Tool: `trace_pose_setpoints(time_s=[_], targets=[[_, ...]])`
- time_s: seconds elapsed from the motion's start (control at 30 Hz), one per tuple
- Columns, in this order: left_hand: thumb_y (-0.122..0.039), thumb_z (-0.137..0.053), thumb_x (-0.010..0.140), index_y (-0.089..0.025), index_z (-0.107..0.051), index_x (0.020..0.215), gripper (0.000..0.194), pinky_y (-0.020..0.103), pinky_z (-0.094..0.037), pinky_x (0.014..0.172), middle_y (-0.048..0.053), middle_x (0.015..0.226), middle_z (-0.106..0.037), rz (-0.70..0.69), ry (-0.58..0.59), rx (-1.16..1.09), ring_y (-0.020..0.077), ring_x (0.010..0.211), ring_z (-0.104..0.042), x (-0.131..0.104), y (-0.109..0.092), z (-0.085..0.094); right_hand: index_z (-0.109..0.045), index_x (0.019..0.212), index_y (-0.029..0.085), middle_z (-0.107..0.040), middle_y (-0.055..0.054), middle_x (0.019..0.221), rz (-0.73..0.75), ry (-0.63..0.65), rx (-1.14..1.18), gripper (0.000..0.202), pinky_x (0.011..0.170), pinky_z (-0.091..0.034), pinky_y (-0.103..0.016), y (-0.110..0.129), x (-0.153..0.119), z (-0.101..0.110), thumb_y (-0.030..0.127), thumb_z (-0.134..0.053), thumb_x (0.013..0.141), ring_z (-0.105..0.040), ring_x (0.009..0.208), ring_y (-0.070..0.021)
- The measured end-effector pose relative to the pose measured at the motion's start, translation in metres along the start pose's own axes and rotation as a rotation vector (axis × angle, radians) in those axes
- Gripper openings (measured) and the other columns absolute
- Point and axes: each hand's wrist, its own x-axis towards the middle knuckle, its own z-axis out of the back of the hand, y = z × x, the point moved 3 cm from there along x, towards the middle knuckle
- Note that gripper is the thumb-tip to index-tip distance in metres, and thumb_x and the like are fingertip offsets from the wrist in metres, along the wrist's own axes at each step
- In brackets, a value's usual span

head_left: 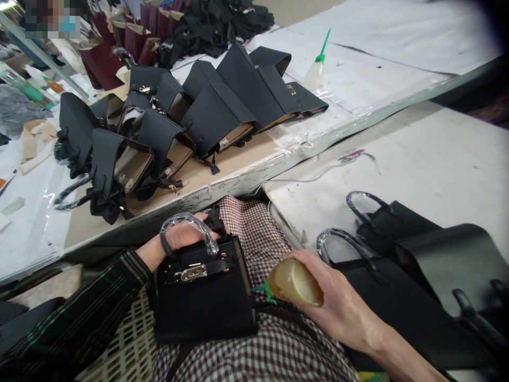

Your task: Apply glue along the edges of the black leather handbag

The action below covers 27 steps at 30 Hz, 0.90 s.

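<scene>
A small black handbag (207, 307) with a gold clasp rests on my lap over a checked apron. Its curved handle, wrapped in clear plastic, arches over my left hand (186, 233), which is closed at the bag's top edge, around bunched black material. My right hand (330, 302) is wrapped around a squeeze bottle (296, 281) of yellowish liquid. The bottle is tipped on its side, its green nozzle pointing left at the bag's side edge. Whether the tip touches the bag I cannot tell.
Several black bags (222, 114) stand on the table ahead, with maroon bags (137, 42) behind them. Another green-tipped bottle (315, 71) stands upright there. More black bags (405, 302) lie on the surface at my right. A plastic crate (127, 345) shows at lower left.
</scene>
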Motion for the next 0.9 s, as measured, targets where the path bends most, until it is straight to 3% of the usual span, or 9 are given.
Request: trace_pose_setpoints(time_s=[0.1,0.27,0.37,0.63,0.8,0.9], targets=[[-0.023,-0.075,0.077,-0.015,-0.077,0.107,0.032,0.031,-0.061,0.072,0.004,0.087,-0.081,0.013,-0.003,0.003,0.0215,0.073,-0.075,0.0,0.0,-0.001,-0.049,0.128,0.028,-0.071,-0.006,0.113,-0.016,-0.018,0.0,0.041,0.077,-0.061,-0.034,-0.001,0.0,0.0,0.036,-0.071,0.094,-0.072,0.092,-0.023],[-0.023,-0.076,0.075,-0.015,-0.077,0.106,0.031,0.032,-0.061,0.076,0.003,0.085,-0.08,0.011,-0.012,0.019,0.0222,0.077,-0.075,0.0,-0.001,-0.001,-0.051,0.129,0.025,-0.07,-0.01,0.115,0.018,-0.276,-0.068,0.046,0.083,-0.061,-0.038,-0.004,0.011,0.004,0.043,-0.073,0.093,-0.072,0.097,-0.0269],[-0.022,-0.076,0.075,-0.015,-0.077,0.104,0.03,0.035,-0.061,0.082,0.003,0.083,-0.08,0.006,-0.01,0.029,0.0233,0.08,-0.075,0.0,0.001,0.0,-0.051,0.129,0.024,-0.069,-0.011,0.117,0.053,-0.333,-0.074,0.047,0.085,-0.06,-0.039,-0.004,0.018,0.002,0.045,-0.074,0.093,-0.071,0.101,-0.0284],[-0.023,-0.074,0.076,-0.017,-0.078,0.102,0.026,0.034,-0.058,0.093,0.003,0.091,-0.08,-0.033,-0.01,0.011,0.0225,0.089,-0.074,-0.001,0.003,-0.002,-0.05,0.13,0.024,-0.07,-0.01,0.113,0.041,-0.228,-0.091,0.046,0.084,-0.061,-0.039,-0.004,0.011,-0.002,0.043,-0.072,0.094,-0.072,0.096,-0.0267],[-0.021,-0.075,0.076,-0.016,-0.078,0.101,0.026,0.035,-0.058,0.092,0.002,0.086,-0.079,-0.027,-0.028,0.016,0.0203,0.077,-0.073,-0.003,0.005,-0.002,-0.05,0.127,0.025,-0.071,-0.009,0.113,0.016,-0.125,-0.07,0.044,0.081,-0.061,-0.037,-0.004,0.003,-0.002,0.042,-0.073,0.094,-0.073,0.094,-0.0253],[-0.022,-0.075,0.077,-0.015,-0.077,0.101,0.026,0.036,-0.057,0.093,0.003,0.09,-0.08,-0.031,-0.026,0.011,0.0206,0.08,-0.073,-0.004,0.001,-0.003,-0.051,0.126,0.026,-0.072,-0.007,0.112,-0.028,-0.069,-0.022,0.041,0.079,-0.061,-0.035,-0.004,-0.001,-0.003,0.041,-0.072,0.094,-0.073,0.093,-0.0239]])
